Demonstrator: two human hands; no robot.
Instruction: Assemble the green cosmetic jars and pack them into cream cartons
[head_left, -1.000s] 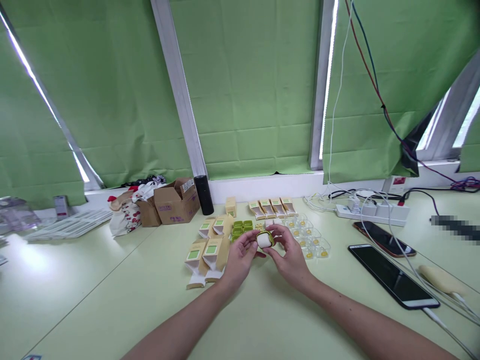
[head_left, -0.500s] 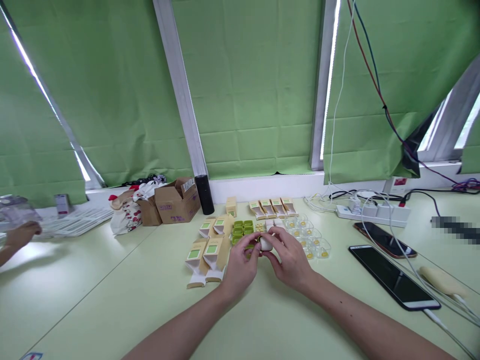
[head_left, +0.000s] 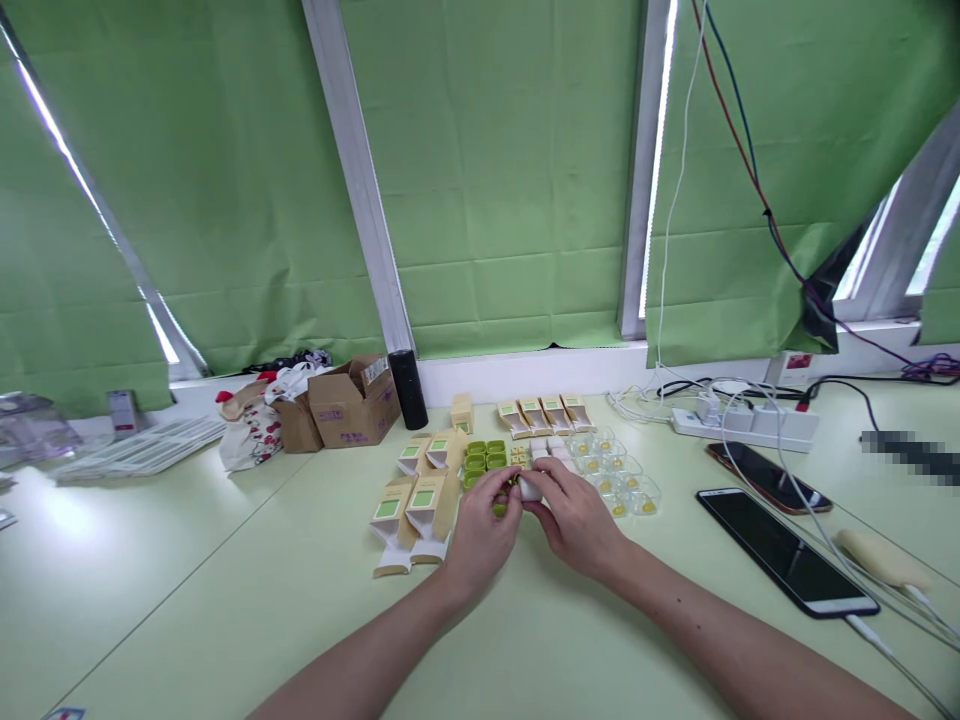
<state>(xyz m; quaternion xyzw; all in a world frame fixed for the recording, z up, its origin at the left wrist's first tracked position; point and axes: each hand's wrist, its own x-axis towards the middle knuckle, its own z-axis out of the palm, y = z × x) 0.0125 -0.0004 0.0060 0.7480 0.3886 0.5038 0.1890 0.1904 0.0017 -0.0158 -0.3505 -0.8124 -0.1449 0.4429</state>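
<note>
My left hand [head_left: 484,528] and my right hand [head_left: 576,515] meet over the pale green table [head_left: 225,600], fingers curled round a small white piece [head_left: 529,488] set in a green case. Both hands pinch it between them. Just behind lie several green cases [head_left: 485,458], a cluster of clear lids with yellow centres [head_left: 619,475], and tan paper boxes with green labels [head_left: 417,505]. A row of the same tan boxes [head_left: 545,415] lies farther back.
Two phones [head_left: 784,550] on cables lie at the right, with a white power strip [head_left: 742,420] behind. Brown cardboard boxes [head_left: 352,402], a black cylinder [head_left: 407,388] and a printed bag [head_left: 251,430] stand at the back left. Green blinds cover the window.
My hands closed tighter round the white-and-green piece and dropped slightly toward the table. Another person's hand showed at the far left half a second ago and is gone.
</note>
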